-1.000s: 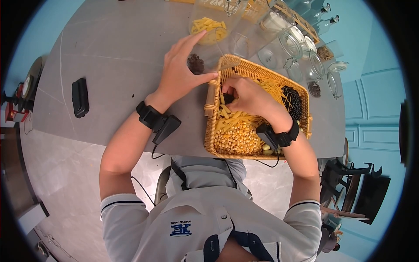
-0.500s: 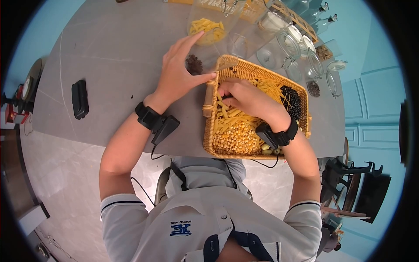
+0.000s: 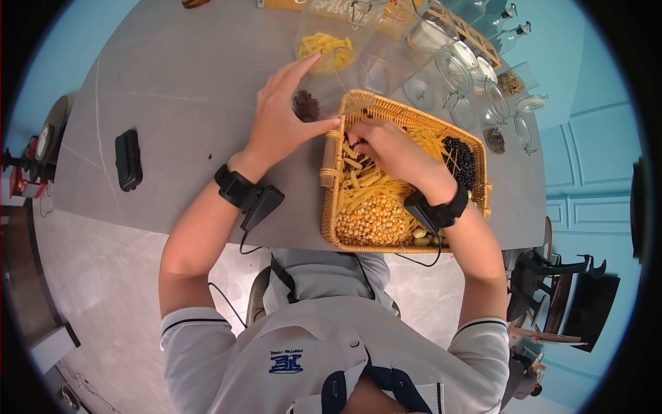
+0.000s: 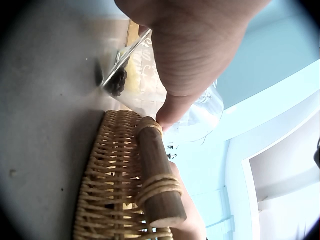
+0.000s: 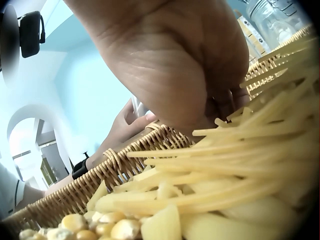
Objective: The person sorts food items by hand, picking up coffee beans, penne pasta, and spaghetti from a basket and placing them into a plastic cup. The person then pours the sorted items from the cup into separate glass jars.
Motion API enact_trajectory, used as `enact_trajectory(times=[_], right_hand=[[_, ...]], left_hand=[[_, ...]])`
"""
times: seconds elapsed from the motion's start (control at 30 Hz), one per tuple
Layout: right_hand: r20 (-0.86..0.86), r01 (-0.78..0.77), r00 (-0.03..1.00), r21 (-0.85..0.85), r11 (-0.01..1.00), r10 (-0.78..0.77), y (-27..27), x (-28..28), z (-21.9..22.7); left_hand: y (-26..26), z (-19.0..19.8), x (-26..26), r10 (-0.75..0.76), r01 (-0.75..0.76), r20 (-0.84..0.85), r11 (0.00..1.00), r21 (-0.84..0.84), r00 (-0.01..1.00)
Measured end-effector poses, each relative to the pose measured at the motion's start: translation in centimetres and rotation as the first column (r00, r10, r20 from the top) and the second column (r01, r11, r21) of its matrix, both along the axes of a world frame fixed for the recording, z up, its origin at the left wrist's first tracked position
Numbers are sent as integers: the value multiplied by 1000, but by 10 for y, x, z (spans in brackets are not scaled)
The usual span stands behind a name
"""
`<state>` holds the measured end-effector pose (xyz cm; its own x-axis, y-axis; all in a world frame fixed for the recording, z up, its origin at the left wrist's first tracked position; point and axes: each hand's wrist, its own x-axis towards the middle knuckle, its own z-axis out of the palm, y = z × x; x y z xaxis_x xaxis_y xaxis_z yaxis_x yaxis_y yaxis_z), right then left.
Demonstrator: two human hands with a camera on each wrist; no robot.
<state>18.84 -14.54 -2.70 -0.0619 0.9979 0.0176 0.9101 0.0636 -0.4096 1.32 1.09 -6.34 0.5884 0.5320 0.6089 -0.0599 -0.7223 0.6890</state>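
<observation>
My left hand (image 3: 283, 110) grips a clear jar (image 3: 348, 79) lying tilted at the wicker basket's left corner, fingers and thumb spread around it; dark brown pieces (image 3: 305, 105) sit inside. In the left wrist view, the left hand (image 4: 200, 45) has its thumb by the basket handle (image 4: 160, 172), with dark pieces (image 4: 117, 82) behind the glass. Inside the basket (image 3: 331, 214), my right hand (image 3: 400, 152) curls its fingers around small dark pieces (image 3: 358, 144) beside the pasta (image 3: 358, 186). From the right wrist view, the right hand (image 5: 175, 65) is above pasta sticks (image 5: 220, 167), fingertips mostly hidden.
Corn kernels (image 3: 372, 221) and black beans (image 3: 460, 160) share the basket. Behind it stand a jar of short pasta (image 3: 324, 52), open clip-lid jars (image 3: 496, 103) and glass bottles (image 3: 514, 40). A black case (image 3: 128, 160) lies on the table's left.
My right hand has shifted slightly within the basket, uncovering more short pasta beneath it. The left hand keeps its hold on the jar, almost still.
</observation>
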Motion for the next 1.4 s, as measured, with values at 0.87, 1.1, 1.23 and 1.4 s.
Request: enact_trajectory(times=[0.87,1.1,1.23,1.4], right_hand=[[-644,358,727,60,932,-238,35,2,57],[-703,374,672,52,926,-232,34,3,57],[-668,374,696,26,927,-262,32,1,61],[-754,413,624,95,906,-205,34,0,57]], left_hand=[[0,3,0,21,-21,0,999,49,1000],[1,2,0,13,-13,-1,999,52,1000],[1,0,1,-22,23,13,1000,-9,1000],[0,2,0,-16,16,-2,1000,-6,1000]])
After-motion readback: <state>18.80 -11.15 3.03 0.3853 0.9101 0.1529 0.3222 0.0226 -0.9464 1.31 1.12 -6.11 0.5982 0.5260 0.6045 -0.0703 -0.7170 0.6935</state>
